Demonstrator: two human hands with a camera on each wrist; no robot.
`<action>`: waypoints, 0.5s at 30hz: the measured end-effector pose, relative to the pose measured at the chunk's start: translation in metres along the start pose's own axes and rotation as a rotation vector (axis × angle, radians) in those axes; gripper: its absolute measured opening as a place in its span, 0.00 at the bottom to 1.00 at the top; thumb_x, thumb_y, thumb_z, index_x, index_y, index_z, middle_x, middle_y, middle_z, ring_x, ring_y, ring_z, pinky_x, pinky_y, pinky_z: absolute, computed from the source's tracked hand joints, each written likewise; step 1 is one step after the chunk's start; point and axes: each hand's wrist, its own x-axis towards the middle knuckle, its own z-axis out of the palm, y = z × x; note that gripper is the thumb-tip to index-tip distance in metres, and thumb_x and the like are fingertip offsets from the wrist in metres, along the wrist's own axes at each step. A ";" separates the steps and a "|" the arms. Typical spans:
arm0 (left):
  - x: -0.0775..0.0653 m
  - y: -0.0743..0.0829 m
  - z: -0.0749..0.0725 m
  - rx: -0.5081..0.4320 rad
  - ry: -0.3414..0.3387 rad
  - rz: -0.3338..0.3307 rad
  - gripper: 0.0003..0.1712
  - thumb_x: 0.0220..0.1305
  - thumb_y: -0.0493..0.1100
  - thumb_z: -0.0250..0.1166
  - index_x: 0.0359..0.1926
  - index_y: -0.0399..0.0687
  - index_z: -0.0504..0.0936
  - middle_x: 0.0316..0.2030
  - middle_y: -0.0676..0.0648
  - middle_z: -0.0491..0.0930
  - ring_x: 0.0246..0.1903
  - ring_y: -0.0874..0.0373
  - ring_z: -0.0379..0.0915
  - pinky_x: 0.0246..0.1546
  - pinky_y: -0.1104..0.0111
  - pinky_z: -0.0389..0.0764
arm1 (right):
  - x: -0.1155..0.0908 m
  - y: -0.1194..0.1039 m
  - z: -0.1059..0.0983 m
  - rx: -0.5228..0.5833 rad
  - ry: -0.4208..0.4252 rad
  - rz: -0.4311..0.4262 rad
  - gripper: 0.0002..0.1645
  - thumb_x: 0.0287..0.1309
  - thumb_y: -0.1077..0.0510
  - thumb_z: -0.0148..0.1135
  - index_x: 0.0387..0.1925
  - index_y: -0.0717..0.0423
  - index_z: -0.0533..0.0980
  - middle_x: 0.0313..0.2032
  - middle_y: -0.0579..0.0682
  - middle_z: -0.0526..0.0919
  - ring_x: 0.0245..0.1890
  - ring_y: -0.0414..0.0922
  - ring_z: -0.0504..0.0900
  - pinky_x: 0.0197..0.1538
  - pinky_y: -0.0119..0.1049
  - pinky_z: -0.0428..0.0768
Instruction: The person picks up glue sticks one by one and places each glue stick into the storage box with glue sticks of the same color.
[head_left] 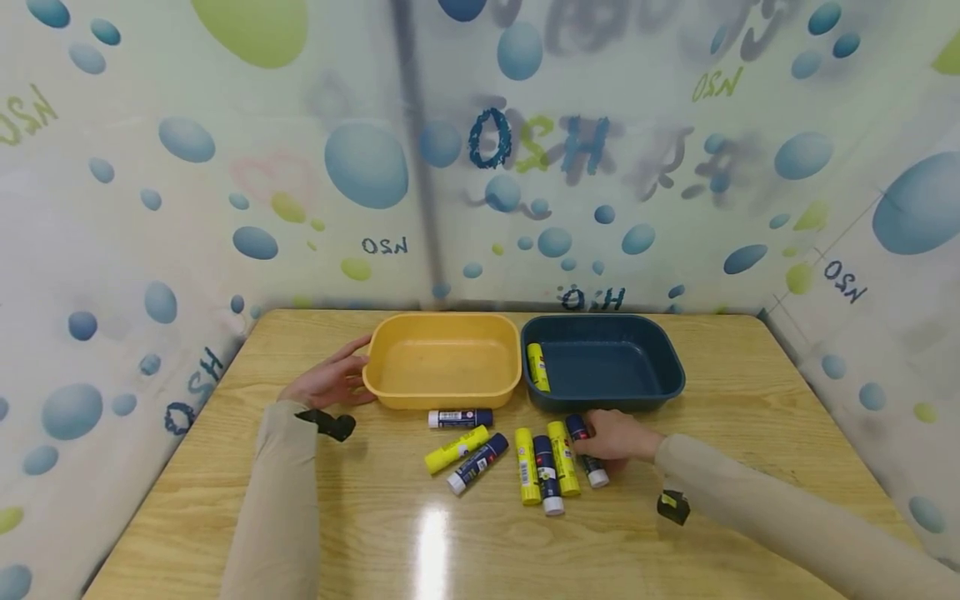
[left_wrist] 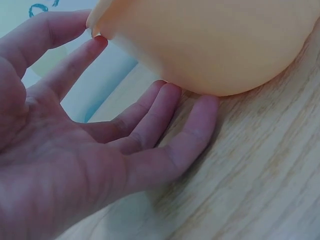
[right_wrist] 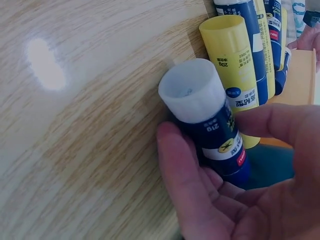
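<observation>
My right hand [head_left: 617,436] holds a navy glue stick [right_wrist: 215,135] with a white end, its thumb on one side and fingers on the other. That stick lies on the table just in front of the dark blue bin [head_left: 615,402]. My left hand [head_left: 330,382] touches the left side of the orange-yellow bin [head_left: 442,401]; in the left wrist view its extended fingertips rest against the rim and lower wall. Beside the held stick lie a yellow glue stick [head_left: 563,458], a navy one [head_left: 548,475] and another yellow one [head_left: 527,467], side by side.
Inside the dark blue bin, a yellow glue stick [head_left: 537,367] leans at the left wall. Before the orange-yellow bin lie a navy stick [head_left: 461,419], a yellow stick [head_left: 456,450] and another navy stick [head_left: 477,463]. A patterned curtain [head_left: 480,208] hangs behind the wooden table [head_left: 375,533].
</observation>
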 end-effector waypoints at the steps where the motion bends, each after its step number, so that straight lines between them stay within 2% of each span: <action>1: 0.000 0.000 0.000 0.001 -0.004 0.003 0.36 0.76 0.40 0.48 0.77 0.61 0.44 0.59 0.43 0.63 0.50 0.51 0.71 0.50 0.53 0.75 | -0.001 0.000 0.000 0.000 0.001 -0.002 0.14 0.59 0.53 0.65 0.38 0.60 0.73 0.25 0.51 0.77 0.19 0.45 0.80 0.22 0.37 0.81; 7: -0.001 -0.001 -0.002 0.023 -0.021 0.013 0.36 0.77 0.40 0.48 0.77 0.56 0.41 0.58 0.44 0.65 0.50 0.52 0.72 0.53 0.52 0.74 | -0.006 0.002 -0.004 -0.001 0.021 -0.015 0.12 0.58 0.55 0.64 0.33 0.58 0.71 0.24 0.51 0.76 0.18 0.44 0.79 0.22 0.37 0.80; 15: -0.002 0.000 -0.003 0.044 0.002 -0.002 0.37 0.76 0.43 0.49 0.77 0.57 0.42 0.67 0.41 0.53 0.53 0.51 0.69 0.58 0.47 0.68 | -0.012 0.000 -0.010 -0.001 0.032 -0.023 0.13 0.58 0.55 0.64 0.31 0.57 0.70 0.25 0.51 0.75 0.19 0.43 0.78 0.22 0.35 0.80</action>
